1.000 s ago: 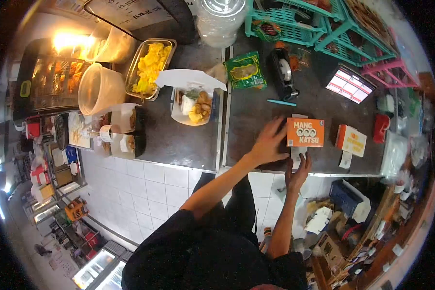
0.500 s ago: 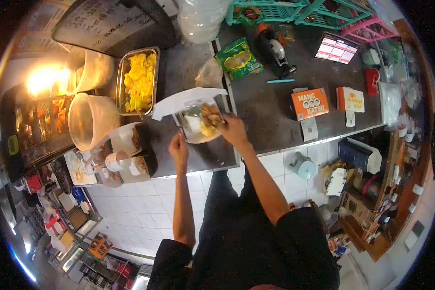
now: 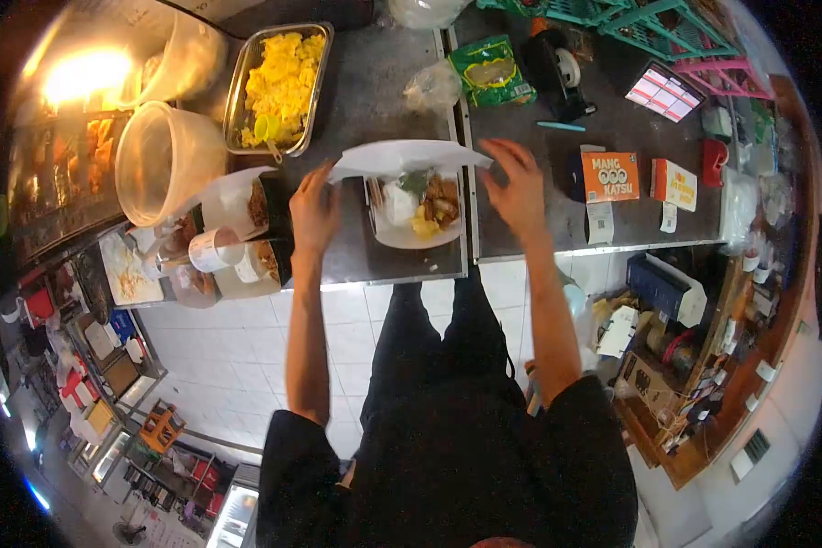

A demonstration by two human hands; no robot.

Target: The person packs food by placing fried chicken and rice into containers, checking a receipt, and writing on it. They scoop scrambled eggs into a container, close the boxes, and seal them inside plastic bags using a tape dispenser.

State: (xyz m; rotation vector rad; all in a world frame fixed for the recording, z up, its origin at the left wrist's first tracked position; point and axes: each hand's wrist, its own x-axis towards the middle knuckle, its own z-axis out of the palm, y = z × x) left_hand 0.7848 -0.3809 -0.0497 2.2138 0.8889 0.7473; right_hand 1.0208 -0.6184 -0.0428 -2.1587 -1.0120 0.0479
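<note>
A white paper takeaway food box (image 3: 417,239) stands near the counter's front edge, its lid raised at the back. Inside are white rice (image 3: 398,203), browned pieces of food (image 3: 443,194) and some yellow egg-like food (image 3: 426,225). My left hand (image 3: 314,210) has its fingertips closed at the left corner of the lid (image 3: 409,153). On the other side, my right hand (image 3: 518,190) takes the lid's right corner between thumb and fingers. Both hands are beside the food, not in it.
A metal tray (image 3: 229,126) of yellow scrambled egg and a clear plastic tub (image 3: 146,173) stand at left. Open filled boxes (image 3: 235,208) are nearby. At right lie a green packet (image 3: 493,73), a tape dispenser (image 3: 562,78), an orange printed box (image 3: 611,176) and a tablet (image 3: 665,91).
Both hands have left the box's lower sides and moved up and apart to the lid's two corners. The view has shifted, and the box appears further right.
</note>
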